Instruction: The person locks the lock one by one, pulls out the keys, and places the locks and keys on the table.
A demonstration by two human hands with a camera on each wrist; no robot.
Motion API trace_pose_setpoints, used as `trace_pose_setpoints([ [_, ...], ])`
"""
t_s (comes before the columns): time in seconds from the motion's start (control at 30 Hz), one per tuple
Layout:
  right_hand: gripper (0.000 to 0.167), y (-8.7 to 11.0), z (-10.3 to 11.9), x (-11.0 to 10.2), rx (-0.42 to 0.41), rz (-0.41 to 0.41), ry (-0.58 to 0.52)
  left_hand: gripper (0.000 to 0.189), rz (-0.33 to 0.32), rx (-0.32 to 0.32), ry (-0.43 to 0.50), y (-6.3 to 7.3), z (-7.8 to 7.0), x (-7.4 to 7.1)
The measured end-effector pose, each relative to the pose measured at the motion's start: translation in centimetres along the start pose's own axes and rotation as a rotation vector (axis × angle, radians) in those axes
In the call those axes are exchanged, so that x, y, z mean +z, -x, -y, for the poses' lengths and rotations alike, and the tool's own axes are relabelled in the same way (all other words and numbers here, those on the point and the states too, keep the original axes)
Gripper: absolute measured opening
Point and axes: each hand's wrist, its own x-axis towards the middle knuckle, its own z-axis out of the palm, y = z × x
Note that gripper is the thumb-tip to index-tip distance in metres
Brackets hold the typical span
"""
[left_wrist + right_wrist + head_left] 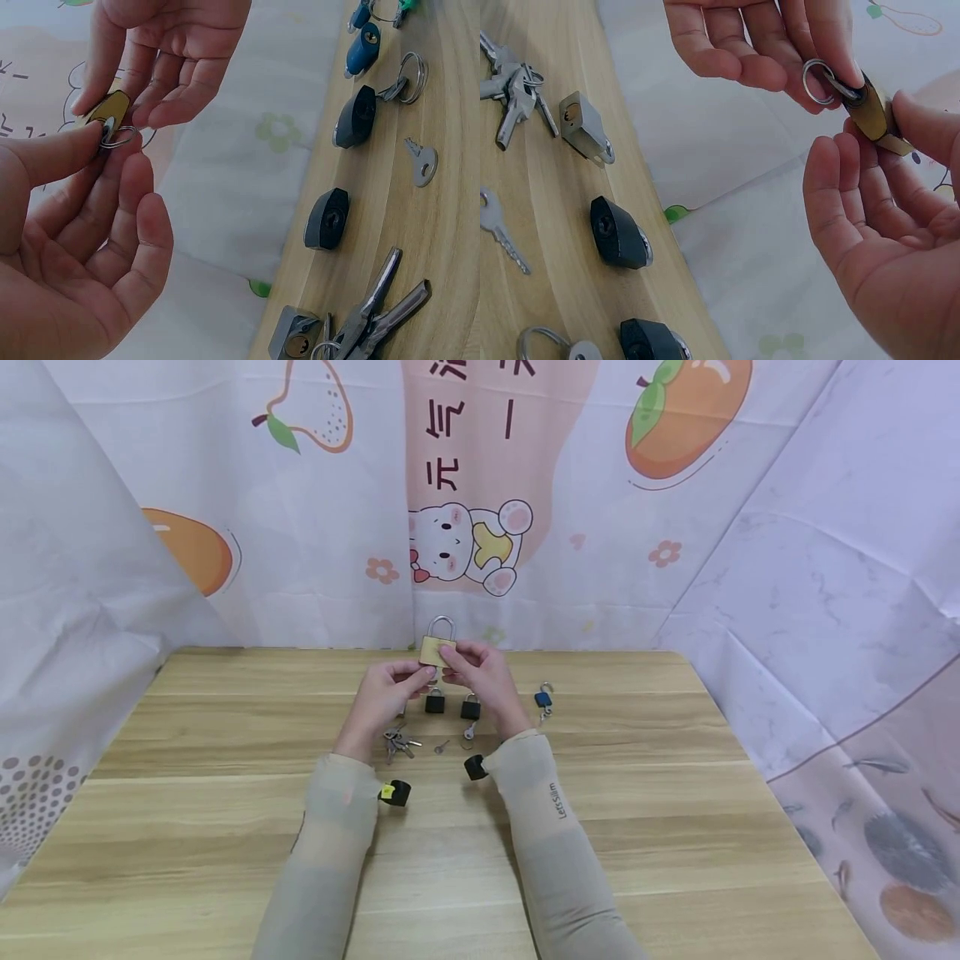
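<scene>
A brass padlock (437, 648) with a steel shackle is held up above the far side of the wooden table (225, 827). My right hand (452, 653) grips the lock's body (875, 118) between thumb and fingers. My left hand (424, 672) pinches a small key whose ring (120, 137) hangs at the lock's underside (111, 109). In the right wrist view the ring (817, 81) shows beside my left fingertips (847, 71). The key's blade is hidden.
Below the hands, two black padlocks (435, 702) (470, 707) and a blue one (543, 698) stand in a row. A bunch of keys (397, 743), a single key (442, 746) and a small silver padlock (585, 127) lie nearby. Printed cloth walls surround the table.
</scene>
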Motion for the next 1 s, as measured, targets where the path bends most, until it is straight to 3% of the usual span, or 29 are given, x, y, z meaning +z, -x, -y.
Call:
trace_pose_setpoints([
  [0.23, 0.035, -0.12, -0.08, 0.29, 0.010, -0.012, -0.001, 0.025, -0.021, 0.001, -0.015, -0.04, 0.19, -0.06],
  [0.57, 0.035, -0.11, -0.13, 0.04, 0.009, -0.021, -0.001, 0.026, 0.007, 0.021, -0.027, -0.01, 0.12, -0.20],
  [1.0, 0.035, 0.00, 0.11, 0.13, 0.024, -0.050, 0.010, 0.027, 0.020, -0.016, -0.050, -0.11, 0.15, -0.25],
])
